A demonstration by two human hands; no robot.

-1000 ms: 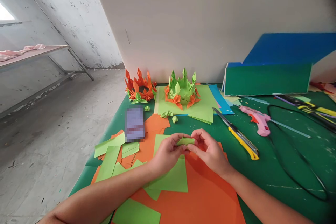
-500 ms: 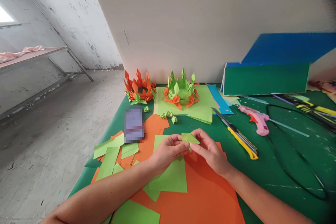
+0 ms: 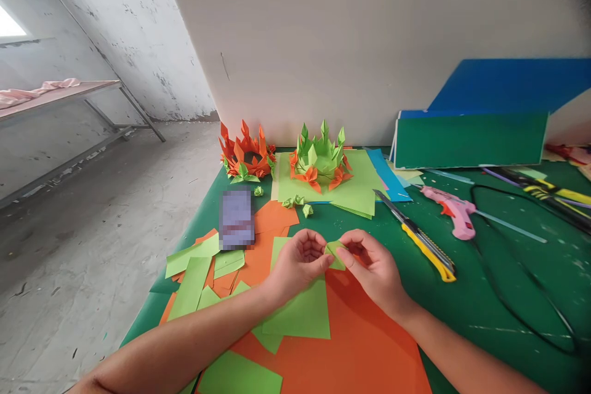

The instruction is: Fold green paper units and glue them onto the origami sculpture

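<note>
A small folded piece of green paper is pinched between my two hands, above the orange sheet. My left hand grips its left edge between thumb and fingertips. On the other side, my right hand has its thumb laid over the paper and its fingers behind, hiding part of the folds. Under my left hand lies a green sheet. Several small green paper buds rest just beyond my hands.
Behind stand an orange paper crown and a green paper crown with orange flowers. A yellow utility knife and a pink glue gun with a looping cord lie at right. A blurred phone-like object sits left among paper scraps.
The folded green paper has been turned in my fingers and now shows a smaller, more covered face. My fingers have curled and shifted around it.
</note>
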